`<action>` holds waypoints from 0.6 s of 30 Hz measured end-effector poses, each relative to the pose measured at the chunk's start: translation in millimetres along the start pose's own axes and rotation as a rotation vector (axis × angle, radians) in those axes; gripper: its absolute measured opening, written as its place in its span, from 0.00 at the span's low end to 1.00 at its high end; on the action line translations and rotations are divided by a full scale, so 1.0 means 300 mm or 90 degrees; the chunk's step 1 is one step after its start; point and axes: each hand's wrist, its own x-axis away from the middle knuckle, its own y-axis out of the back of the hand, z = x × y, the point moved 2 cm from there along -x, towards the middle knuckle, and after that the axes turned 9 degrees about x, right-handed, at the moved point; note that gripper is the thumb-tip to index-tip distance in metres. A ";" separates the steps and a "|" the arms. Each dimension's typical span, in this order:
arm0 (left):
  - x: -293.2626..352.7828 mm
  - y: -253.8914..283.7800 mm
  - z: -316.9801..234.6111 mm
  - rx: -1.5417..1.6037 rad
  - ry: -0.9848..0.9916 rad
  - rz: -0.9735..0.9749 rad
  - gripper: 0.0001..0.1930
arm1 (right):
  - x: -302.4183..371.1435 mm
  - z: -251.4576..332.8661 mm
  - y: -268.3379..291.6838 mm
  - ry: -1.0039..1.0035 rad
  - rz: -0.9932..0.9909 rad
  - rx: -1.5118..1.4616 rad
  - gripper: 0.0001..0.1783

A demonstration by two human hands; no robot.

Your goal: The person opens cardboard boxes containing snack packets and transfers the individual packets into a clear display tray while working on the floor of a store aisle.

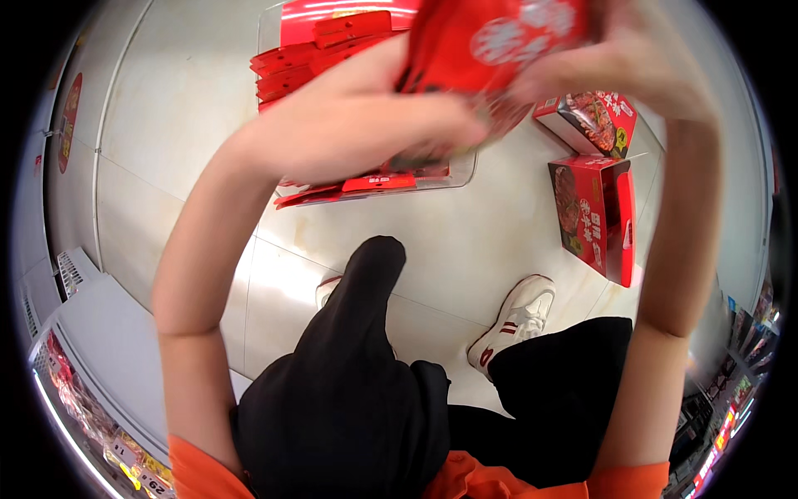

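Observation:
A glossy red food packet (453, 46) with pale printing is raised at the top, in front of my chest-level view. My left hand (366, 125) grips its near left side, thumb pointing right along the lower edge. My right hand (619, 71) holds the right side, thumb across the front. Motion blurs the packet's lower part, so whether it is one packet or more I cannot tell. Behind and below my left hand, a clear plastic bin (465, 179) holds several flat red packets (353, 29), partly hidden by my hand and forearm.
Right of the bin, a red carton (578, 212) stands on the tiled floor with its flap open. Another red carton (594, 121) lies behind it. My white shoe (519, 320) is close by. Stocked shelves (79, 399) line the lower left; more goods show at the right rim.

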 end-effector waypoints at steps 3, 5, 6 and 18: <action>-0.078 0.022 -0.024 -0.127 -0.050 -0.092 0.12 | -0.004 0.090 0.013 0.031 -0.059 0.223 0.37; -0.135 0.072 -0.059 -0.124 -0.127 0.166 0.21 | -0.019 -0.012 0.026 0.068 -0.075 0.152 0.34; -0.157 0.084 -0.072 -0.125 -0.164 0.206 0.24 | -0.016 -0.019 0.050 0.070 -0.075 0.144 0.32; -0.074 0.314 -0.054 -0.548 -0.225 -0.095 0.22 | -0.248 -0.121 -0.083 -0.273 -0.103 0.137 0.15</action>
